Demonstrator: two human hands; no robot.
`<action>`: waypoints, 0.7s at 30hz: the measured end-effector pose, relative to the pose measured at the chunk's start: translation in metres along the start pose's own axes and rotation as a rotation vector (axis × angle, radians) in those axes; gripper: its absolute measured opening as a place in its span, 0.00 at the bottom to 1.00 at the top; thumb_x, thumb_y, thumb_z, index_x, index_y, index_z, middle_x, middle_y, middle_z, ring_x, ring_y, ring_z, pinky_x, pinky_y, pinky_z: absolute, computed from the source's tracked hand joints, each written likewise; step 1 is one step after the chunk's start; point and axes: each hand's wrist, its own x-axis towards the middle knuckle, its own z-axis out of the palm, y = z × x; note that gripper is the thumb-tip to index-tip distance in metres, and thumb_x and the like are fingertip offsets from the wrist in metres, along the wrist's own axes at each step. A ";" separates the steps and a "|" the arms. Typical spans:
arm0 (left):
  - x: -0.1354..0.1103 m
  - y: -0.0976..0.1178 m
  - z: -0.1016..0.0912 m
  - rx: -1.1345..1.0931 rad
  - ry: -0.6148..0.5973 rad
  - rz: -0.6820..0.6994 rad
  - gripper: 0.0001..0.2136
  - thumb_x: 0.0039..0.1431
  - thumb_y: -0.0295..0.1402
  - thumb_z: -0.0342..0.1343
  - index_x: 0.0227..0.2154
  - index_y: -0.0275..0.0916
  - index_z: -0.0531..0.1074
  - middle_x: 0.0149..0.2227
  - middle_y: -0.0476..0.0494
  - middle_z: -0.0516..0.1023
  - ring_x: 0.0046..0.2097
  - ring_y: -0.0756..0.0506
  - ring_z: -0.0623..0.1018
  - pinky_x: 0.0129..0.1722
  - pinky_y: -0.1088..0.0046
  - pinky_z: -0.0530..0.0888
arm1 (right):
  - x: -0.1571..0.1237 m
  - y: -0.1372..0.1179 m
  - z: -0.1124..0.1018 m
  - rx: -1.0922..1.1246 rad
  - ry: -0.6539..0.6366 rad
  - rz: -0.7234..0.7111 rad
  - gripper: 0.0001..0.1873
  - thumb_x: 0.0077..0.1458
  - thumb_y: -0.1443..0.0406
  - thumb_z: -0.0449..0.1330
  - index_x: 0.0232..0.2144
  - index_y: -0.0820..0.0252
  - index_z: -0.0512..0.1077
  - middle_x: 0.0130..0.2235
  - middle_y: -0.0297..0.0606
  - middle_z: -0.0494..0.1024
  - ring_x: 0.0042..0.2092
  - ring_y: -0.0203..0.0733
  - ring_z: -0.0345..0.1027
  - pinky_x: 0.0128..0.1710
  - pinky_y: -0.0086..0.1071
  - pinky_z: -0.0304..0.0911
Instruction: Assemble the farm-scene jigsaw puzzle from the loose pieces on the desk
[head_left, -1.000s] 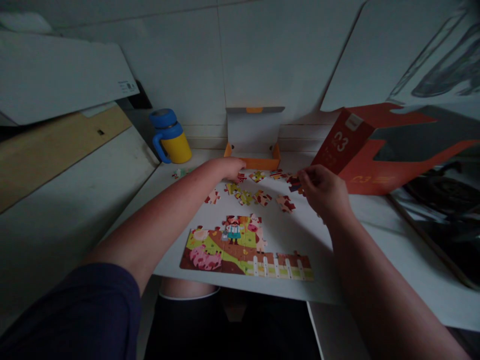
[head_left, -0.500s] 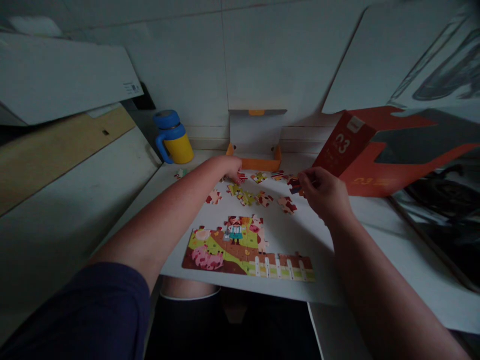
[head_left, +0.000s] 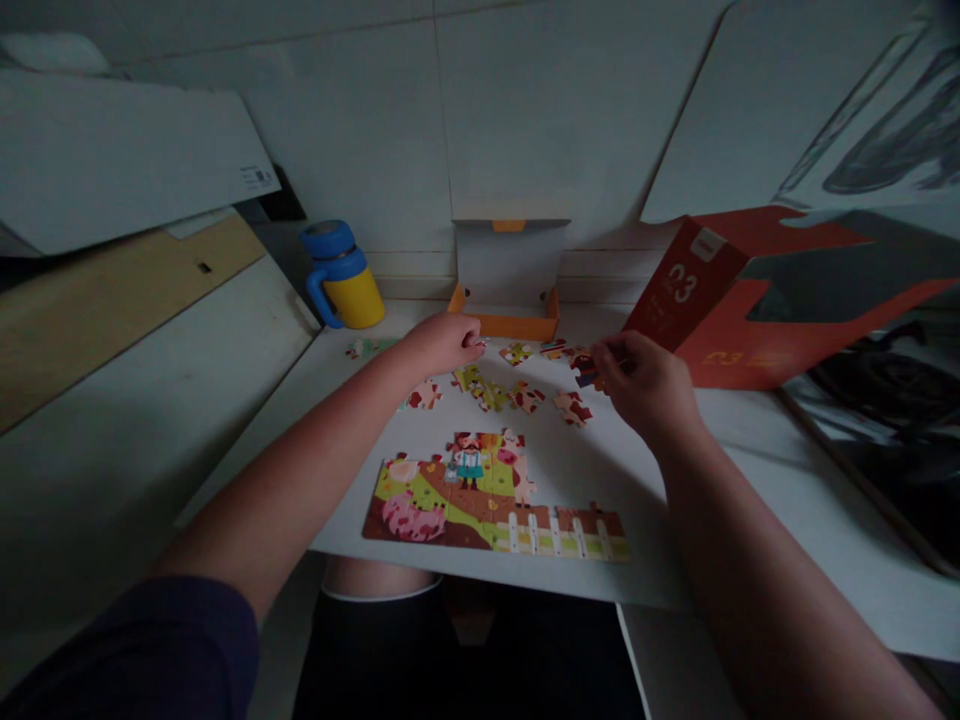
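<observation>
A partly joined farm puzzle (head_left: 487,500) lies on the white table (head_left: 750,470) near its front edge. Behind it, several loose puzzle pieces (head_left: 517,385) are scattered. My left hand (head_left: 439,343) reaches over the far pieces, fingers curled and pinching something I cannot make out. My right hand (head_left: 645,385) is closed on a dark red and blue puzzle piece (head_left: 585,370) at the right of the scatter.
A small open orange box (head_left: 510,300) stands against the wall. A blue and yellow mug (head_left: 341,275) sits at the back left. A red carton (head_left: 720,300) lies at the right. A loose piece (head_left: 364,348) rests near the mug. Boards lean at left.
My left hand has drawn back slightly from the far pieces and lifted. My right hand stays closed on its piece, barely moved.
</observation>
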 end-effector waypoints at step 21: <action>-0.076 -0.005 0.043 -0.911 -0.154 -0.056 0.15 0.61 0.27 0.67 0.50 0.42 0.78 0.42 0.47 0.81 0.39 0.49 0.80 0.41 0.70 0.77 | -0.008 -0.007 0.012 0.023 -0.145 -0.061 0.17 0.69 0.49 0.61 0.42 0.55 0.79 0.35 0.40 0.86 0.29 0.41 0.78 0.28 0.33 0.66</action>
